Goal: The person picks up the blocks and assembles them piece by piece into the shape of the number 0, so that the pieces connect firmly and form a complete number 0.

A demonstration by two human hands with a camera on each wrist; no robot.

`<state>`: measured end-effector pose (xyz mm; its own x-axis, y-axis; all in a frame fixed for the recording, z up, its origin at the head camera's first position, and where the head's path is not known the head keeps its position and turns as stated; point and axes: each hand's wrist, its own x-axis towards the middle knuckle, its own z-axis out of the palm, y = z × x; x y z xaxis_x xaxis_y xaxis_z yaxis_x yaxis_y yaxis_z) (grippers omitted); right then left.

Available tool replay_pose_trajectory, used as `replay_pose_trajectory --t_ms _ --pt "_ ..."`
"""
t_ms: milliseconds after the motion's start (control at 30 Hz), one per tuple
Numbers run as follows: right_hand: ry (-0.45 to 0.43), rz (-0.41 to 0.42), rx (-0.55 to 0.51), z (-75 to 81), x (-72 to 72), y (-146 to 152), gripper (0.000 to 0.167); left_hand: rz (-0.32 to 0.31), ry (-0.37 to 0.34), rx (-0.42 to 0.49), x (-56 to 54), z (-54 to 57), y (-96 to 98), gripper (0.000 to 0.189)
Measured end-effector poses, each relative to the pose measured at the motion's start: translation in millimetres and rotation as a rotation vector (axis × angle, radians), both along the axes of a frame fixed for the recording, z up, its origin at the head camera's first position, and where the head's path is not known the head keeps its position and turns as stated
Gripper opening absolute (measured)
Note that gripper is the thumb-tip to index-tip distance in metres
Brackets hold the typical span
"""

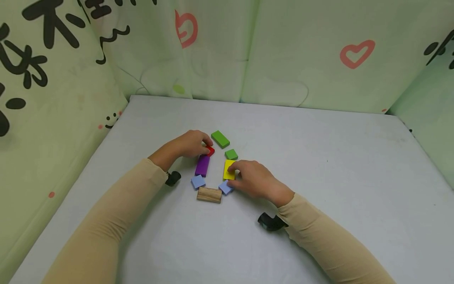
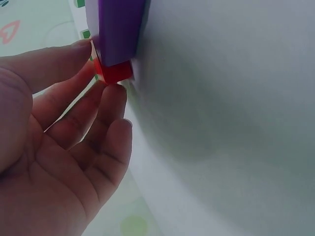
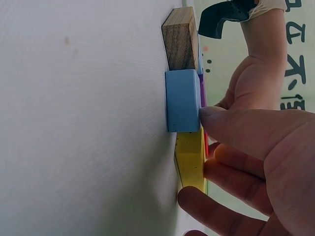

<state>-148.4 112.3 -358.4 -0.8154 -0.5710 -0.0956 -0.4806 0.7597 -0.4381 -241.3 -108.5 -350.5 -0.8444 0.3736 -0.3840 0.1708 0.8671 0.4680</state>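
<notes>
My left hand [image 1: 192, 142] pinches a small red block [image 2: 114, 72] between thumb and fingertips, right at the far end of a purple block [image 1: 202, 165]. The hand covers much of the red block in the head view. My right hand [image 1: 256, 179] lies over the right side of the block ring. Its fingers touch a yellow block [image 3: 190, 160], and its thumb [image 3: 216, 118] touches a light blue block [image 3: 183, 101] just nearer. Beyond the yellow block lie a small green block [image 1: 231, 154] and a longer green block [image 1: 220, 139].
A wood-grain block [image 1: 209, 195] closes the near end of the ring, with a second light blue block [image 1: 198, 182] at its left corner. All lie on a white table [image 1: 337, 177], with printed curtains [image 1: 301, 51] behind and at both sides. Each wrist wears a black camera [image 1: 271, 222].
</notes>
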Motion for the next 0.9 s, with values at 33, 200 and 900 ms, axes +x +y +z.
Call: replay_pose_trajectory --t_ms 33,200,900 --pt "-0.001 -0.001 -0.001 0.0 0.2 0.2 0.035 -0.002 0.004 0.000 0.0 -0.2 0.1 0.032" --pt "-0.004 -0.002 -0.005 -0.6 0.2 0.5 0.035 -0.001 0.027 0.003 -0.6 -0.3 0.7 0.034" --pt "-0.006 -0.001 0.007 0.4 0.6 0.4 0.034 -0.017 0.076 0.001 -25.7 20.0 9.0 0.042"
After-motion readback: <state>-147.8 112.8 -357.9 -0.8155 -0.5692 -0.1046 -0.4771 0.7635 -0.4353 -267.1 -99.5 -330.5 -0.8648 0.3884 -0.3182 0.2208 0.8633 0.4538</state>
